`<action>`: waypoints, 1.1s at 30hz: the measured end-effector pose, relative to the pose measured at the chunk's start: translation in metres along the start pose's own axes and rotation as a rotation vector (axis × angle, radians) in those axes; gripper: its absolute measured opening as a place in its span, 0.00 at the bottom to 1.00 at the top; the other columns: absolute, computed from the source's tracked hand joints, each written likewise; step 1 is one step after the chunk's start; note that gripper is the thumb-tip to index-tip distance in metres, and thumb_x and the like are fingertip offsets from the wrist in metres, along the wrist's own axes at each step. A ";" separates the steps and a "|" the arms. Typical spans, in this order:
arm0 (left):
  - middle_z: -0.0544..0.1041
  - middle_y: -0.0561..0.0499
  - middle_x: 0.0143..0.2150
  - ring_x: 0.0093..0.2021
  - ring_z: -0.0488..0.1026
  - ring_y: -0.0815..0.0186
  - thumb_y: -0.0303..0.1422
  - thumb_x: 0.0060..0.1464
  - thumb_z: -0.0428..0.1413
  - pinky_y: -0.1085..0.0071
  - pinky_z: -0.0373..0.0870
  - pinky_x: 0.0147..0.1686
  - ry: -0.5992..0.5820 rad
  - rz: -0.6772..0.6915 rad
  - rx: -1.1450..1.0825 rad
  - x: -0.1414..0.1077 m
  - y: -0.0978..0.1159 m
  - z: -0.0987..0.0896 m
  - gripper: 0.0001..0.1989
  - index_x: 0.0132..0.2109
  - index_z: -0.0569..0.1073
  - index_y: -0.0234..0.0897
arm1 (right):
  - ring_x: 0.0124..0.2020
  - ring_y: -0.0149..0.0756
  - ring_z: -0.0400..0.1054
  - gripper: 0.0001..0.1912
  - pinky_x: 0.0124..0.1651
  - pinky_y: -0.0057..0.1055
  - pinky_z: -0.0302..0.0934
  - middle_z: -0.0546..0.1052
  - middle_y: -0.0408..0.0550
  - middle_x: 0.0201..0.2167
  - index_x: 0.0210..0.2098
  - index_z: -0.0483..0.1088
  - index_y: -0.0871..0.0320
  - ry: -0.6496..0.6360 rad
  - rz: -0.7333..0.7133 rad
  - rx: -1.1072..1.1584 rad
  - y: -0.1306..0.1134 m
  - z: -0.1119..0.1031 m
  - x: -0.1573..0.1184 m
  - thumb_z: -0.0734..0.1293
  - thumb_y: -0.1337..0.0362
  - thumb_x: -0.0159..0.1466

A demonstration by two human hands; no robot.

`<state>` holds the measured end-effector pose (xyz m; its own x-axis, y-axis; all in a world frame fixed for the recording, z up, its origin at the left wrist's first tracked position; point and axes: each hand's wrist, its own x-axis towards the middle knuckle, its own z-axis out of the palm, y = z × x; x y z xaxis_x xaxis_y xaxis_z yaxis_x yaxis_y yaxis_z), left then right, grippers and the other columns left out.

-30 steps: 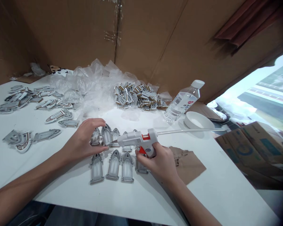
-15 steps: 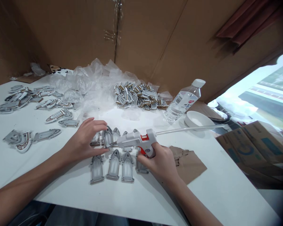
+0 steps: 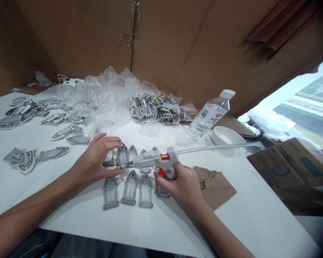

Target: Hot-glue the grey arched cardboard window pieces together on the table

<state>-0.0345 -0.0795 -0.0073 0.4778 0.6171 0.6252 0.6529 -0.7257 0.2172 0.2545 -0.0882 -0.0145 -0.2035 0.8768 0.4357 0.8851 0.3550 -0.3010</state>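
My right hand point(image 3: 187, 182) is wrapped around the handle of a white hot glue gun point(image 3: 156, 160) with a red trigger. A long clear glue stick point(image 3: 212, 147) sticks out of its back end. The nozzle points left and meets the lower end of a grey arched window-shaped piece point(image 3: 122, 154). My left hand point(image 3: 97, 157) holds that piece between thumb and fingertips at its two ends. More of these arched pieces lie around it in two rows, among them a front one point(image 3: 145, 191) with its hollow side up. The gun and my right hand partly cover the others.
Behind lie a heap of small arched pieces point(image 3: 161, 109) and crumpled plastic bags point(image 3: 102, 93). Further grey pieces point(image 3: 24, 113) are scattered at the left. On the right are a water bottle point(image 3: 210, 114), a white bowl point(image 3: 226, 138), torn cardboard point(image 3: 218, 190) and a carton point(image 3: 293, 175).
Both hands and the nozzle stay almost in place. The thumb of my right hand has shifted slightly left beside the red trigger.
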 end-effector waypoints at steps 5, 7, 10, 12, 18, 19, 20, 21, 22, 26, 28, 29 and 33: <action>0.72 0.40 0.52 0.56 0.70 0.54 0.37 0.50 0.64 0.49 0.57 0.62 0.013 0.004 -0.001 0.001 0.000 -0.001 0.29 0.55 0.60 0.38 | 0.14 0.27 0.55 0.21 0.21 0.25 0.46 0.58 0.36 0.11 0.19 0.50 0.53 0.045 -0.004 -0.004 0.001 -0.002 0.001 0.68 0.54 0.51; 0.72 0.40 0.52 0.55 0.70 0.54 0.37 0.50 0.64 0.49 0.57 0.62 0.026 0.000 -0.002 0.001 0.000 -0.002 0.29 0.55 0.61 0.38 | 0.13 0.26 0.53 0.21 0.20 0.24 0.46 0.57 0.35 0.11 0.18 0.50 0.54 0.060 -0.005 -0.001 0.002 -0.003 0.001 0.68 0.55 0.50; 0.72 0.41 0.52 0.55 0.70 0.54 0.38 0.50 0.64 0.49 0.57 0.62 0.045 -0.005 0.000 0.001 0.000 -0.003 0.30 0.55 0.61 0.38 | 0.13 0.25 0.52 0.20 0.21 0.24 0.47 0.56 0.34 0.11 0.18 0.52 0.54 0.067 -0.009 0.010 0.002 -0.004 0.001 0.68 0.56 0.51; 0.72 0.41 0.52 0.55 0.71 0.54 0.39 0.49 0.65 0.49 0.56 0.62 0.053 -0.008 0.003 0.001 -0.001 -0.003 0.30 0.55 0.60 0.39 | 0.13 0.25 0.52 0.19 0.20 0.24 0.46 0.56 0.34 0.11 0.18 0.53 0.54 0.066 -0.011 0.009 0.002 -0.004 0.001 0.69 0.56 0.51; 0.72 0.43 0.52 0.54 0.71 0.53 0.39 0.50 0.64 0.47 0.57 0.62 0.067 -0.032 0.007 0.002 -0.002 -0.005 0.30 0.56 0.59 0.41 | 0.13 0.25 0.50 0.17 0.21 0.25 0.45 0.56 0.35 0.11 0.18 0.57 0.55 0.068 0.003 -0.006 0.002 -0.005 0.001 0.69 0.55 0.50; 0.72 0.42 0.52 0.54 0.71 0.53 0.39 0.50 0.64 0.47 0.58 0.61 0.070 -0.039 0.006 0.002 -0.001 -0.005 0.30 0.55 0.59 0.41 | 0.14 0.26 0.51 0.17 0.21 0.25 0.45 0.57 0.35 0.11 0.18 0.57 0.55 0.058 0.008 -0.008 0.002 -0.005 0.001 0.69 0.55 0.51; 0.71 0.42 0.52 0.54 0.71 0.53 0.38 0.50 0.64 0.47 0.59 0.61 0.075 -0.046 0.002 0.002 -0.001 -0.005 0.30 0.55 0.59 0.41 | 0.14 0.26 0.51 0.17 0.21 0.25 0.46 0.58 0.35 0.11 0.18 0.57 0.54 0.050 0.014 -0.009 0.001 -0.005 0.001 0.69 0.55 0.51; 0.71 0.42 0.52 0.54 0.71 0.52 0.38 0.49 0.64 0.48 0.60 0.60 0.079 -0.055 -0.003 0.003 0.000 -0.006 0.30 0.55 0.59 0.41 | 0.14 0.27 0.53 0.17 0.21 0.25 0.46 0.58 0.36 0.11 0.18 0.57 0.54 0.042 0.018 -0.006 0.001 -0.006 0.001 0.68 0.54 0.51; 0.71 0.42 0.52 0.54 0.71 0.52 0.37 0.49 0.65 0.48 0.61 0.59 0.082 -0.064 -0.006 0.003 0.000 -0.006 0.30 0.55 0.59 0.41 | 0.14 0.27 0.54 0.17 0.21 0.25 0.47 0.59 0.36 0.11 0.18 0.57 0.54 0.033 0.020 -0.001 0.001 -0.006 0.001 0.68 0.54 0.51; 0.71 0.43 0.52 0.54 0.71 0.52 0.37 0.48 0.65 0.51 0.64 0.57 0.066 -0.096 -0.005 0.003 0.000 -0.005 0.31 0.55 0.59 0.42 | 0.14 0.27 0.54 0.19 0.21 0.26 0.47 0.59 0.36 0.11 0.18 0.54 0.54 0.038 0.028 0.016 0.000 -0.006 0.001 0.68 0.54 0.51; 0.71 0.43 0.52 0.54 0.71 0.52 0.37 0.48 0.65 0.51 0.64 0.57 0.066 -0.102 -0.020 0.004 0.001 -0.005 0.32 0.56 0.59 0.42 | 0.14 0.27 0.55 0.19 0.21 0.26 0.47 0.60 0.36 0.11 0.18 0.53 0.54 0.055 0.045 0.028 0.001 -0.006 0.001 0.68 0.55 0.50; 0.71 0.42 0.52 0.54 0.71 0.52 0.38 0.48 0.65 0.51 0.64 0.57 0.065 -0.104 -0.034 0.004 0.001 -0.005 0.32 0.56 0.59 0.42 | 0.14 0.28 0.55 0.19 0.21 0.25 0.47 0.60 0.36 0.11 0.19 0.53 0.54 0.061 0.057 0.037 0.001 -0.007 0.001 0.68 0.55 0.50; 0.71 0.42 0.52 0.53 0.71 0.52 0.40 0.47 0.65 0.50 0.63 0.57 0.033 -0.124 -0.072 0.003 0.003 -0.011 0.33 0.56 0.59 0.41 | 0.14 0.29 0.56 0.20 0.21 0.26 0.48 0.60 0.36 0.11 0.19 0.51 0.53 0.077 0.111 0.066 0.001 -0.011 0.004 0.68 0.55 0.50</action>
<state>-0.0374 -0.0834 0.0040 0.3760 0.6937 0.6143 0.6613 -0.6653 0.3464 0.2589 -0.0885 -0.0039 -0.0714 0.8853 0.4594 0.8704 0.2803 -0.4048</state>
